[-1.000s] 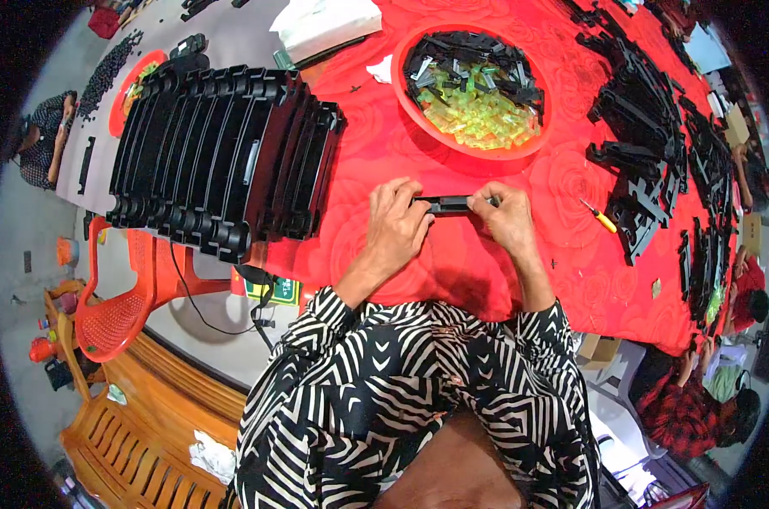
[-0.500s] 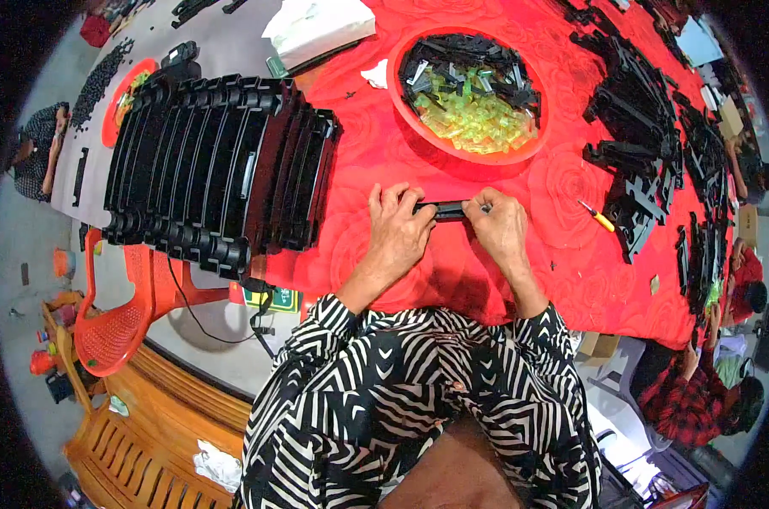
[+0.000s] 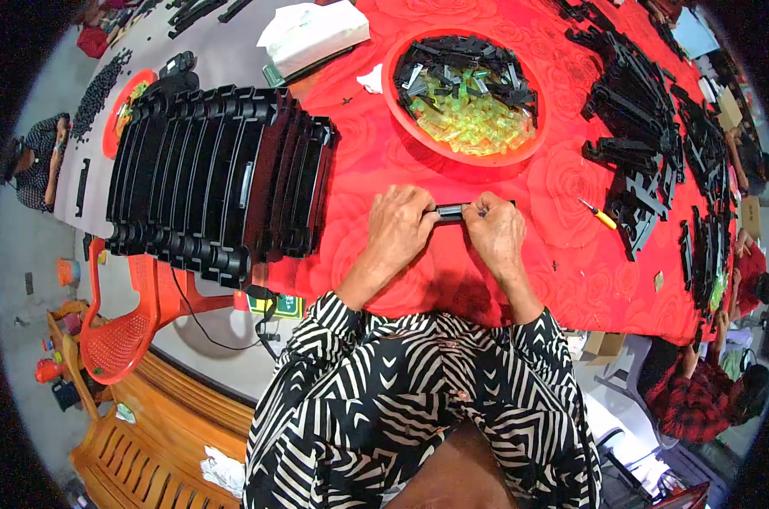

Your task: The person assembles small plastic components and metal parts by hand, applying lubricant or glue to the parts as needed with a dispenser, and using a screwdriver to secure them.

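A slim black plastic bar [image 3: 450, 213] lies crosswise between my hands, low over the red tablecloth. My left hand [image 3: 399, 222] is closed on its left end, thumb and fingertips pressed together there. On the other end my right hand [image 3: 495, 231] pinches the bar with bent fingers. Both ends are largely covered by my fingers, so only the middle shows plainly. Just beyond my hands stands a round red basin [image 3: 404, 141] holding yellow-green translucent pieces [image 3: 469, 119] and small black parts [image 3: 461, 53].
Left of my hands rises a stack of long black plastic frames [image 3: 202, 174]. A yellow-handled screwdriver [image 3: 603, 218] lies to the right, before a heap of black parts [image 3: 631, 110]. Tissues [image 3: 312, 36] sit at the back. A red chair [image 3: 126, 327] stands lower left; other people are around the edges.
The fingers of my left hand have drawn closer together over the bar's left end. Both hands stay in nearly the same place, and the view has shifted slightly.
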### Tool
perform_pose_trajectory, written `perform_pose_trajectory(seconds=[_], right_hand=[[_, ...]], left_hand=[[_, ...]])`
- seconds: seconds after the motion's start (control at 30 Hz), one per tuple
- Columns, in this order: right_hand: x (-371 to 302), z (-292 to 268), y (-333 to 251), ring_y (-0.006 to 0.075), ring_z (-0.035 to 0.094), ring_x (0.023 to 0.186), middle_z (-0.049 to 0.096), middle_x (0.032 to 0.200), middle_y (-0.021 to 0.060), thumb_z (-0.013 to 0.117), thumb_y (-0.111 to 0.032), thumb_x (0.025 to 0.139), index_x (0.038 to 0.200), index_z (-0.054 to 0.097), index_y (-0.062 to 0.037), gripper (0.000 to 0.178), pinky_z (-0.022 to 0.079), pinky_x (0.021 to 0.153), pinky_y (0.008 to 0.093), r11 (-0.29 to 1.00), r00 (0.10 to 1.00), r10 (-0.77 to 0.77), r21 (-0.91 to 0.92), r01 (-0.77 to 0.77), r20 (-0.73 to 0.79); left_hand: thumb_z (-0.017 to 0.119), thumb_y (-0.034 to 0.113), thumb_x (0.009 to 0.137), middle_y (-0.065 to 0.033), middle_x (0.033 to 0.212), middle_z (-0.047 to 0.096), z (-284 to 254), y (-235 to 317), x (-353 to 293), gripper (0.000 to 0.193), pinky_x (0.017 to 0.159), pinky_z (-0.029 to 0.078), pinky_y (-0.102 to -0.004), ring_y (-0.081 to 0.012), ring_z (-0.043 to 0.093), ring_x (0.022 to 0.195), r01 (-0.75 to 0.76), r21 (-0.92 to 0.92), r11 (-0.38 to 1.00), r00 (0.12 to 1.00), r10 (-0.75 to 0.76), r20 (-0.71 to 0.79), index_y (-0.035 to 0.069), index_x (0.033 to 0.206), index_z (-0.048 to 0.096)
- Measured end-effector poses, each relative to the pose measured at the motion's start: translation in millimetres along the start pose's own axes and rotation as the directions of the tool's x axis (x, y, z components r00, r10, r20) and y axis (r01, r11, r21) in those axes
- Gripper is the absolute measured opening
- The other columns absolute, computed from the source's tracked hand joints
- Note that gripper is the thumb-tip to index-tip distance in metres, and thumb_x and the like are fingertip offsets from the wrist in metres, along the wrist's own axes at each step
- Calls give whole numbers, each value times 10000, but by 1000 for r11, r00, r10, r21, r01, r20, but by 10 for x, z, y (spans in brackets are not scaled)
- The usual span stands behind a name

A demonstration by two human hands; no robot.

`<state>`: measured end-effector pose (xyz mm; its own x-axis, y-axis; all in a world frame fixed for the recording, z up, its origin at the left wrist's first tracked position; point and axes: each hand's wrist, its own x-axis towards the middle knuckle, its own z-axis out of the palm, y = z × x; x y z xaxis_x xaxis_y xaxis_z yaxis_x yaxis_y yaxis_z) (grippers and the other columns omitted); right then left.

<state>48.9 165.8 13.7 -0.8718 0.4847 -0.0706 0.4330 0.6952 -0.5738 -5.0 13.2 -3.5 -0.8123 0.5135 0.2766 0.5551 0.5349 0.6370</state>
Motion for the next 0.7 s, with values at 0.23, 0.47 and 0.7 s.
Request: perform_pose_trajectory(seconds=[0.23,0.47,0.7], right_hand=[[13,6,-19,395,597,671,600,670,210,592,-228,737,711,602,-32,198,456,589,488,999,1000,-3,-51,2,-18],[18,-11,16,388,603,674,603,673,206,585,-227,752,710,605,-28,205,465,600,475,999,1000,-13,-43,14,5],[-72,-198,203,325,618,649,610,693,182,564,-196,800,820,644,-32,185,477,581,400,967,998,-61,248,59,3]], left_hand=[[683,158,667,-96,705,573,104,49,276,175,613,427,-412,-302,562,709,121,-6,993,976,-117,186,53,748,568],[690,162,657,-108,724,606,149,-45,354,176,625,440,-409,-296,589,731,163,-69,984,940,-133,315,42,720,576],[704,158,635,-126,651,572,157,-16,388,191,575,421,-442,-325,575,709,166,-99,981,935,-124,333,37,650,557]])
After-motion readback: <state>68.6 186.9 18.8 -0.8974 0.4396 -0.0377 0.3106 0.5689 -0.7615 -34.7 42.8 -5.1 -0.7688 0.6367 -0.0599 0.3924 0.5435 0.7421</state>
